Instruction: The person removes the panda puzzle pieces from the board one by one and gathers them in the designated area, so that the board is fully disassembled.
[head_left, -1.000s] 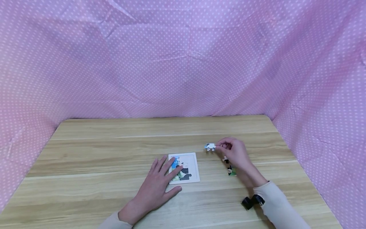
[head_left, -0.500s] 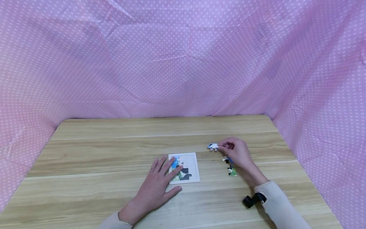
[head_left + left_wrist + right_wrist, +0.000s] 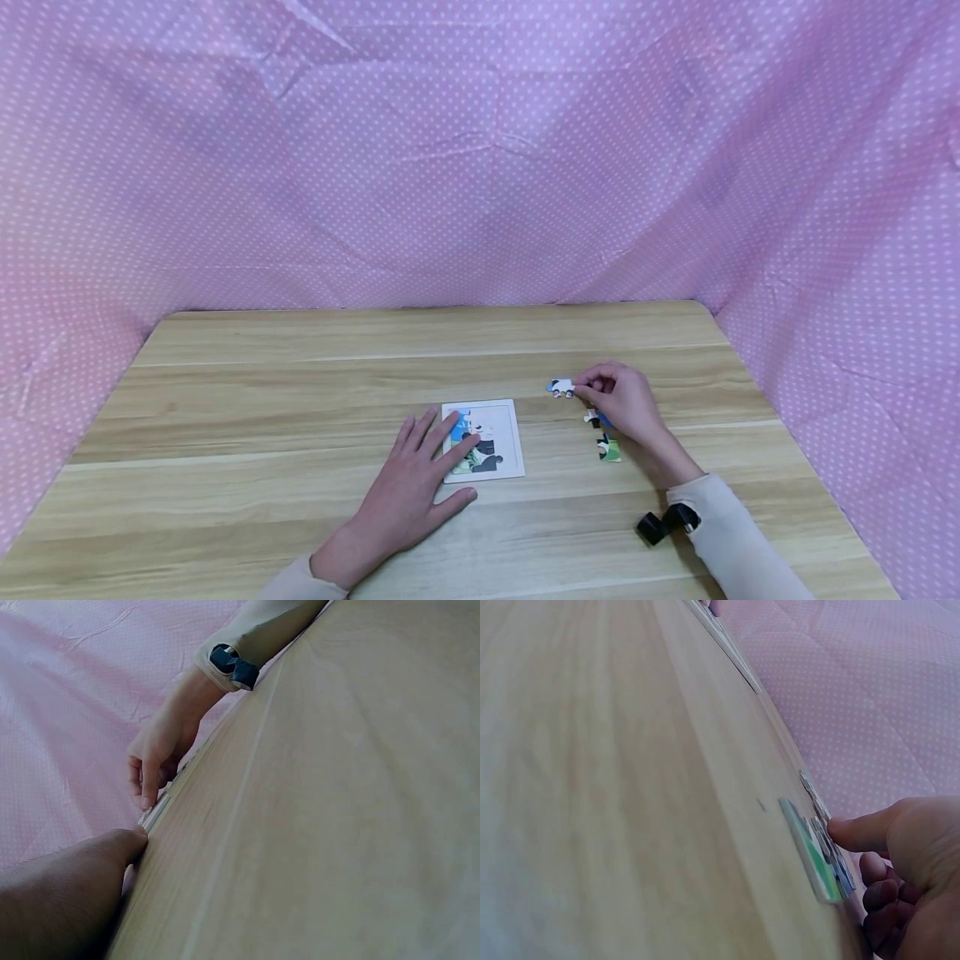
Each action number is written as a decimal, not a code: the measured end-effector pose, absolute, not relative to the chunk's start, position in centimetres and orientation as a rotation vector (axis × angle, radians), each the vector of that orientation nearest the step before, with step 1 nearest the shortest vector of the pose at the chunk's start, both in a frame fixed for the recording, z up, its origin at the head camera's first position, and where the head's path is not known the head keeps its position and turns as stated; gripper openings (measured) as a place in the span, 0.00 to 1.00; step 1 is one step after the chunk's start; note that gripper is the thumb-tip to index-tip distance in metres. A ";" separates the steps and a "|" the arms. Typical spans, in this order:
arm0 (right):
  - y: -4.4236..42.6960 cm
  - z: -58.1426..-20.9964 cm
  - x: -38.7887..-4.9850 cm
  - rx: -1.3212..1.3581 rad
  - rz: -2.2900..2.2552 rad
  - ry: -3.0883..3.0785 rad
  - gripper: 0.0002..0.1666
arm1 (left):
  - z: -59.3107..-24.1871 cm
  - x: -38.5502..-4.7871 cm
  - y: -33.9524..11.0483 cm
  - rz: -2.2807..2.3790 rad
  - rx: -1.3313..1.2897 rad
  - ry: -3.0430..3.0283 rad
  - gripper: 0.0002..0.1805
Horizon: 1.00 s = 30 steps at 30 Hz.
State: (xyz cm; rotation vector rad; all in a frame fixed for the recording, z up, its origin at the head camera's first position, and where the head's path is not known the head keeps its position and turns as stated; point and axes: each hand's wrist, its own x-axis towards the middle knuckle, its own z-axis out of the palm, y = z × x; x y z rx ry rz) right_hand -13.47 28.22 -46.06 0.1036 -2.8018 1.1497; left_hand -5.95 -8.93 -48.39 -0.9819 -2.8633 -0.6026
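My left hand (image 3: pixel 408 492) lies with its fingers spread and straight over the left part of a white square puzzle board (image 3: pixel 512 442). A partly filled panda picture in blue, green and black shows on the board, some of it covered by the fingers. To the right, my right hand (image 3: pixel 622 404) pinches the right end of a white puzzle piece (image 3: pixel 562 387) with black and blue patches, thumb and forefinger together. Beside that hand lie loose puzzle pieces, among them a green-edged piece (image 3: pixel 610 451) and a black-and-white piece (image 3: pixel 592 419).
All of this is on a wood-grain table (image 3: pixel 300 392). A pink dotted cloth (image 3: pixel 480 167) hangs behind the table and along its sides. A black wrist device (image 3: pixel 663 523) sits at the right sleeve, close above the tabletop.
The right hand has shifted slightly right with the white puzzle piece, then a touch nearer, and more of a blue loose piece shows. The left hand and the board have stayed still.
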 end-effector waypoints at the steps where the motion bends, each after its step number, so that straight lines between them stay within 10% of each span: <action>1: 28.2 -46.0 -13.5 0.101 1.149 -2.806 0.02 | -48.4 -6.0 -8.9 -0.603 -0.981 -2.863 0.37; 30: 28.2 -45.9 -13.3 0.094 1.138 -2.812 0.03 | -48.4 -5.9 -8.9 -0.601 -0.986 -2.863 0.36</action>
